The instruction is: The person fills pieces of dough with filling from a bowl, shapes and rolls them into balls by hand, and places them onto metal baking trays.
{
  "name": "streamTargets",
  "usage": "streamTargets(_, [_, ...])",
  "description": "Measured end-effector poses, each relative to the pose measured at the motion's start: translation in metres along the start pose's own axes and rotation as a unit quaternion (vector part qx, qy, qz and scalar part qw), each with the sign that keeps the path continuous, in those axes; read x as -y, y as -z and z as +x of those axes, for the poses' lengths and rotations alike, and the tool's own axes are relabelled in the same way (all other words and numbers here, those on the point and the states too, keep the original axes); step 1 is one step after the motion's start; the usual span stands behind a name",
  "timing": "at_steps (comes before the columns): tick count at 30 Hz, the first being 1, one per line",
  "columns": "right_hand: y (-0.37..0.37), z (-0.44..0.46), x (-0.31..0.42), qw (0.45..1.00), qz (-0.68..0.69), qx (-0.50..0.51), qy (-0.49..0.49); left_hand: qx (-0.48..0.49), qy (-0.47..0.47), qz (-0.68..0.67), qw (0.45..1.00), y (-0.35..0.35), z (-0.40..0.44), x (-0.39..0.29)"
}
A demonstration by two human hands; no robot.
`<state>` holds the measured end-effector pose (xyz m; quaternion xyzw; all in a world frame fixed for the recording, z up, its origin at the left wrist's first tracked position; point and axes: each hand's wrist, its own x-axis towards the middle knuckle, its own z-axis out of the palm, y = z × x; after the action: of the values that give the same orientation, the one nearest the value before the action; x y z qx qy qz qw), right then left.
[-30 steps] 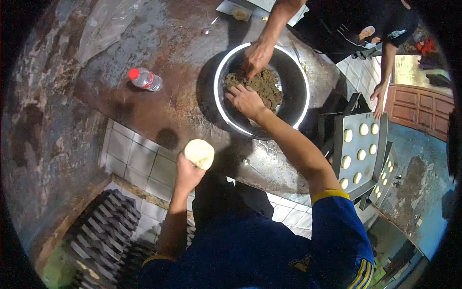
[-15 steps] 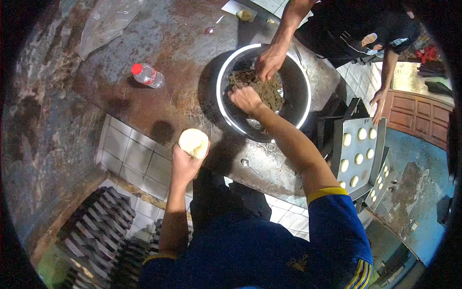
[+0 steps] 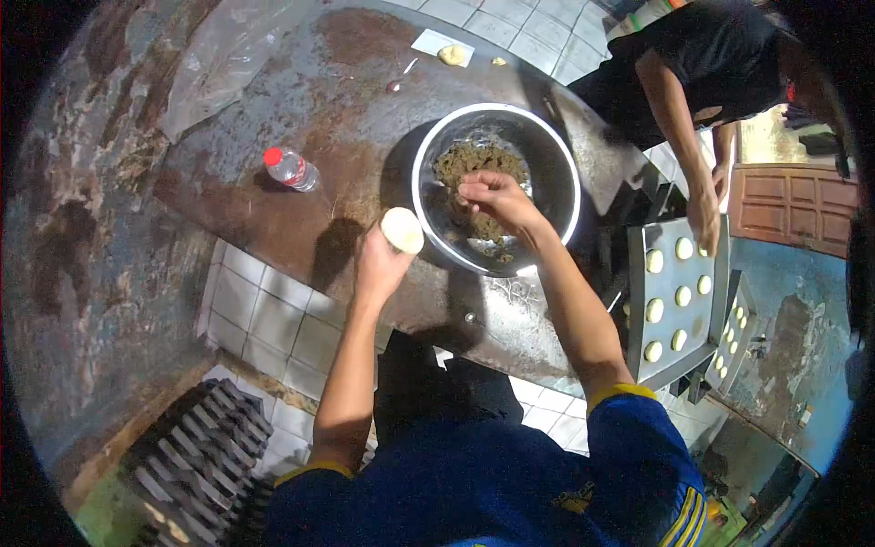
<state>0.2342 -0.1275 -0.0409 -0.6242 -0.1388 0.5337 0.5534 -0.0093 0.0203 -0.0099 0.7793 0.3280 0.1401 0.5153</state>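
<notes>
My left hand (image 3: 381,264) is closed around a lump of pale dough (image 3: 402,231), just outside the left rim of a large metal bowl (image 3: 572,205). The dough's smooth, rounded top shows above my fingers. Inside the bowl lies a brown, crumbly mixture (image 3: 483,162). Over it is my right hand (image 3: 501,199), thumb and fingers drawn together; whatever they pinch is hidden against the brown mass behind.
A red-capped plastic bottle (image 3: 292,170) stands on the worn table (image 3: 301,82). At right, a baking tray (image 3: 670,232) carries several round dough pieces. A co-worker's hand (image 3: 704,219) reaches onto it. A dough lump (image 3: 451,56) sits on white paper at the far edge.
My right hand has lifted out of the brown mixture. My left hand, with the dough, has moved up and right toward the bowl. The co-worker's hand has left the bowl for the tray.
</notes>
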Motion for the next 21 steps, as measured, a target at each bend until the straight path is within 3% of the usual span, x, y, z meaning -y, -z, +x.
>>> streamTargets(2, [-0.015, -0.037, 0.020, 0.994, 0.102, -0.029, 0.011, 0.041, -0.004, -0.052, 0.998, -0.017, 0.011, -0.024])
streamTargets(4, [-0.034, -0.074, 0.045, 0.995, -0.004, -0.040, 0.092, 0.065, -0.049, -0.087, 0.993, -0.035, 0.016, -0.039])
streamTargets(5, [-0.044, -0.088, 0.051, 0.971, -0.146, -0.085, 0.171, 0.083, -0.052, -0.078, 0.992, -0.039, 0.018, -0.054])
streamTargets(7, [-0.053, -0.117, 0.067, 0.835, -0.427, -0.140, 0.316, 0.109, -0.064, -0.072, 0.989, -0.044, 0.019, -0.077])
streamTargets(8, [-0.047, -0.123, 0.059, 0.759, -0.495, -0.146, 0.397, 0.112, -0.087, -0.079, 0.987, -0.047, 0.020, -0.085])
streamTargets(10, [-0.057, -0.153, 0.077, 0.697, -0.588, -0.161, 0.378, 0.120, -0.119, -0.087, 0.982, -0.053, 0.022, -0.097])
streamTargets(12, [-0.062, -0.170, 0.079, 0.682, -0.634, -0.162, 0.326, 0.135, -0.141, -0.096, 0.976, -0.058, 0.020, -0.104])
streamTargets(15, [-0.053, -0.200, 0.097, 0.709, -0.620, -0.163, 0.293, 0.168, -0.140, -0.094, 0.971, -0.064, 0.012, -0.119])
streamTargets(17, [-0.045, -0.217, 0.107, 0.775, -0.537, -0.157, 0.292, 0.180, -0.129, -0.126, 0.967, -0.072, 0.005, -0.127])
streamTargets(20, [-0.050, -0.238, 0.106, 0.746, -0.527, -0.231, 0.335, 0.233, -0.109, -0.090, 0.962, -0.065, -0.006, -0.165])
streamTargets(21, [-0.043, -0.243, 0.099, 0.705, -0.576, -0.215, 0.353, 0.220, -0.135, -0.075, 0.963, -0.070, -0.007, -0.161])
